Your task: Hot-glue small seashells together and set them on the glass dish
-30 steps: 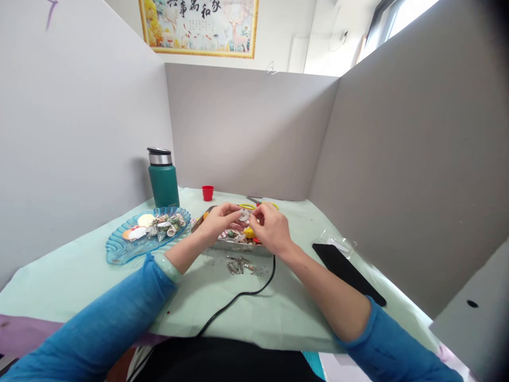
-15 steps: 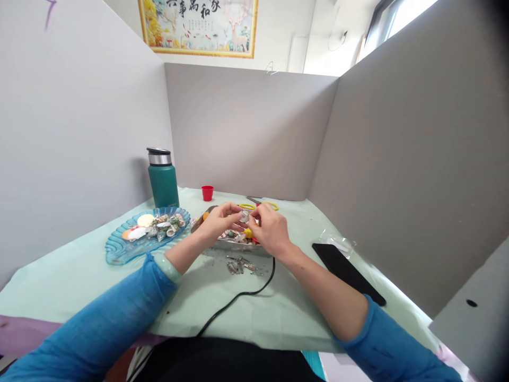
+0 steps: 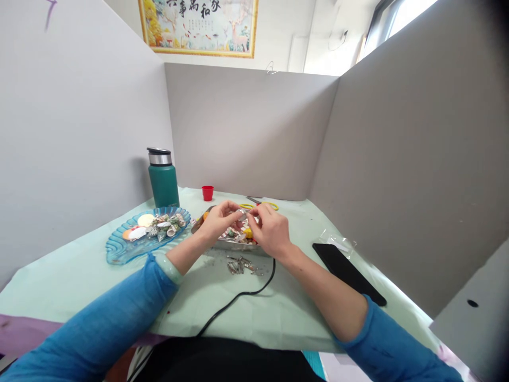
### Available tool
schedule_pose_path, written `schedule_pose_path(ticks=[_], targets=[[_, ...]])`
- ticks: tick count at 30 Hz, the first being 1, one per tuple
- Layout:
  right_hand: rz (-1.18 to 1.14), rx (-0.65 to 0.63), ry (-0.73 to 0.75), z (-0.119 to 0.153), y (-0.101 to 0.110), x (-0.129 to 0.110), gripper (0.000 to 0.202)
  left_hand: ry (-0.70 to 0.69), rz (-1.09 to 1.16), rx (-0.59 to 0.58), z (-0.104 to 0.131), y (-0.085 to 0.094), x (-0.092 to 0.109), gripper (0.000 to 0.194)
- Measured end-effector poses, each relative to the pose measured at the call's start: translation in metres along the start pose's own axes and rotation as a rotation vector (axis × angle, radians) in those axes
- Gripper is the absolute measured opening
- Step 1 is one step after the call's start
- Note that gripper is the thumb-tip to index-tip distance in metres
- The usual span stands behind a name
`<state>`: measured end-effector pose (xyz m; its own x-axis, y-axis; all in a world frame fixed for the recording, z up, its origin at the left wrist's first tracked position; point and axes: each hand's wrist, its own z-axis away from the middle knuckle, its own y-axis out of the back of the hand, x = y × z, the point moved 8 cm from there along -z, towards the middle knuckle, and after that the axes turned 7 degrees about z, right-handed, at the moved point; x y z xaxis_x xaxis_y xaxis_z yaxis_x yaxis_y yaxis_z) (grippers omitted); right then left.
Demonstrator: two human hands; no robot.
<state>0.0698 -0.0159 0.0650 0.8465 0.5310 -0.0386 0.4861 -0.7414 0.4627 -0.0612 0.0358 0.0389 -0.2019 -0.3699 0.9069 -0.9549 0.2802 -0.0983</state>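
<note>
Over a metal tray (image 3: 242,246) of small colourful pieces, my left hand (image 3: 221,219) and my right hand (image 3: 269,228) meet fingertip to fingertip. Between them is a small silvery-white piece (image 3: 243,213), pinched from both sides and partly covered by the fingers. Its exact shape is too small to tell. Several small metal clips (image 3: 240,265) lie in a pile on the cloth just in front of the tray.
A blue shell-shaped plate (image 3: 123,249) with fabric pieces and discs is at left, by a green bottle (image 3: 164,184). Behind are a red cup (image 3: 207,193) and yellow-handled scissors (image 3: 271,205). A black cable (image 3: 230,303) runs frontward; a black strip (image 3: 348,273) lies at right.
The fingers of my left hand have drawn in closer round the small piece, which now shows less. Both hands remain over the tray.
</note>
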Motion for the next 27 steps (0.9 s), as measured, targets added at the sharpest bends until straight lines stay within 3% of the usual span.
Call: schedule_pose_path(ticks=[13, 27], targets=[[-0.078, -0.08, -0.019, 0.005, -0.006, 0.002, 0.017, 0.236, 0.361, -0.054, 0.0, -0.003, -0.018, 0.024], [-0.059, -0.078, 0.037, 0.006, -0.007, -0.004, 0.015, 0.25, 0.37, -0.078, 0.002, -0.006, -0.02, 0.02]])
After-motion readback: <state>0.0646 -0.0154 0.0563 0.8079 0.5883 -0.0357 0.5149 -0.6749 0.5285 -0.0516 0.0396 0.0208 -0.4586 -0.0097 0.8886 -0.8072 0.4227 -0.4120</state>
